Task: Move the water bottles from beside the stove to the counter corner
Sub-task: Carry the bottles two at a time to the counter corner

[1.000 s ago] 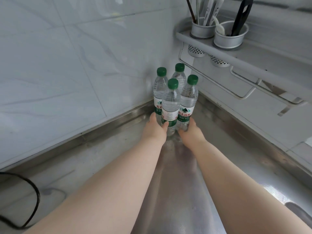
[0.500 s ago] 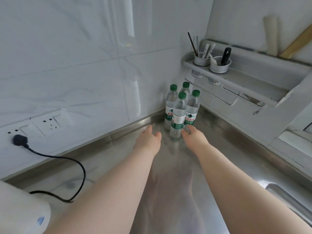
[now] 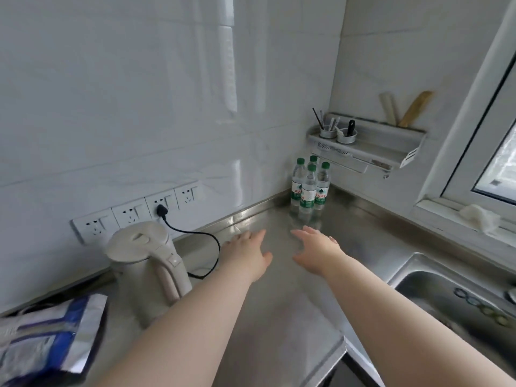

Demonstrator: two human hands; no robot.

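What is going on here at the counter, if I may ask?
A person is gathering bottles in the counter corner. All four stand upright in a tight cluster there, under the rack. The left hand and right hand are open above the counter, short of the bottles, holding nothing. A kettle stands to the left.

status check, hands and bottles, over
Left hand open, right hand open, both empty. Four water bottles upright in the corner. Kettle left of the hands, apart.
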